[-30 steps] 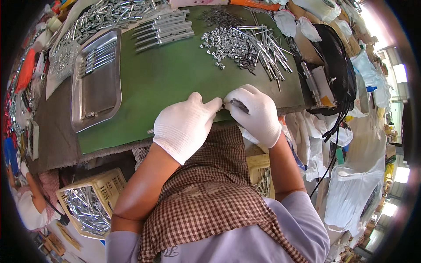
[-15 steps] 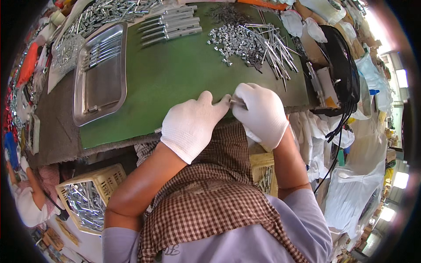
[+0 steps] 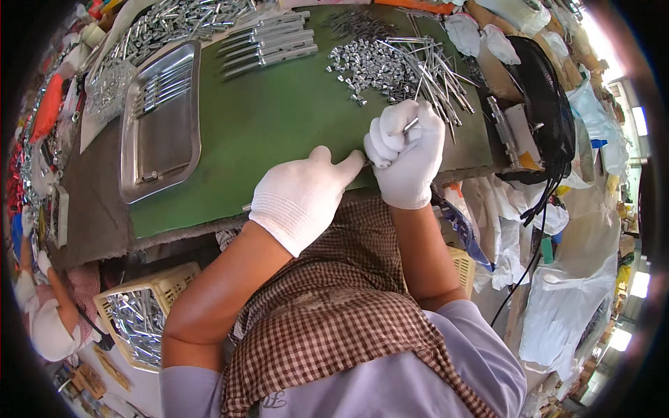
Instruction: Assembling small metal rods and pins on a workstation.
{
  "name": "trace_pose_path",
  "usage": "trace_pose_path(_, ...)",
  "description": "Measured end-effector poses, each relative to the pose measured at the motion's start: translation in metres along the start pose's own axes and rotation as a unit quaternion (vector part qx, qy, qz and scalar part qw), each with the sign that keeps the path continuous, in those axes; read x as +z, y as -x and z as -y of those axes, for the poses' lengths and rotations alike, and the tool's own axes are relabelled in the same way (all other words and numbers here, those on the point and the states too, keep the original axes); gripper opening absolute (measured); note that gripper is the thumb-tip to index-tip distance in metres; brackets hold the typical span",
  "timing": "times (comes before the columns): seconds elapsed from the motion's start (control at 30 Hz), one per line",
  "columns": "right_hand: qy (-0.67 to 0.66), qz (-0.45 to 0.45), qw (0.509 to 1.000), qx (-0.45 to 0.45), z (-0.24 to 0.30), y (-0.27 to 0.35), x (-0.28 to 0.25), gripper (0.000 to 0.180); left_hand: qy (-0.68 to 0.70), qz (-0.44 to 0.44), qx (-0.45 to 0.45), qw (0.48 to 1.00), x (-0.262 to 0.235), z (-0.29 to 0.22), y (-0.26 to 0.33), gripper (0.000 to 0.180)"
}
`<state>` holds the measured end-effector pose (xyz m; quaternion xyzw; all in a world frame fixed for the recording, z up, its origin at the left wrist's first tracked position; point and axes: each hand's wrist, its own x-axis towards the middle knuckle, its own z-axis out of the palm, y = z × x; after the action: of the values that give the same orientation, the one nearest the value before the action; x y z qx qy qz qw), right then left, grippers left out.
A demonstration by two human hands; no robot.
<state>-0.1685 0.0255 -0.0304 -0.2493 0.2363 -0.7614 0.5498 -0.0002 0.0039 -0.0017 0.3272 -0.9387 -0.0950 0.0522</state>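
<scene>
Closed into a fist at two o'clock of the left hand (image 3: 303, 195), the right hand (image 3: 408, 160) is wrapped around a thin metal rod (image 3: 412, 124), a short length of which is left bare by the fingers. Palm down, the left hand is held over a metal tube (image 3: 247, 207), its end seen at nine o'clock; how firmly it is gripped cannot be told, most of it being covered by the glove. Both pieces should be found light, stiff and hard to break, though slippery in knit gloves (more so if oiled), and are probably best held mid-length. A metal tray (image 3: 197, 118) is set at ten o'clock. Curly dark script (image 3: 274, 399) is borne by the purple shirt (image 3: 341, 383) at six o'clock; no label can be made out on either piece.
</scene>
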Motion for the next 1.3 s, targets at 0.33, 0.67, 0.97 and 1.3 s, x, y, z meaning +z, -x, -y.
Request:
trace_pose_path(0.33,0.132,0.001,0.991,-0.035,-0.004,0.008,0.004,0.05,-0.05,0.01,0.035,0.998,-0.013,-0.006,-0.01,0.015)
trace_pose_path(0.67,0.341,-0.131,0.931,-0.018,0.022,0.033,0.003,0.028,0.03,-0.075,-0.037,0.996,-0.001,-0.003,0.0,0.05)
trace_pose_path(0.97,0.646,-0.093,0.751,0.102,0.124,0.12,-0.037,0.014,0.132,-0.152,0.128,0.971,0.008,-0.005,-0.034,0.04)
trace_pose_path(1.3,0.645,-0.047,0.756,0.099,0.127,0.134,-0.051,0.015,-0.178,-0.168,-0.094,0.965,0.004,0.111,-0.117,0.025)
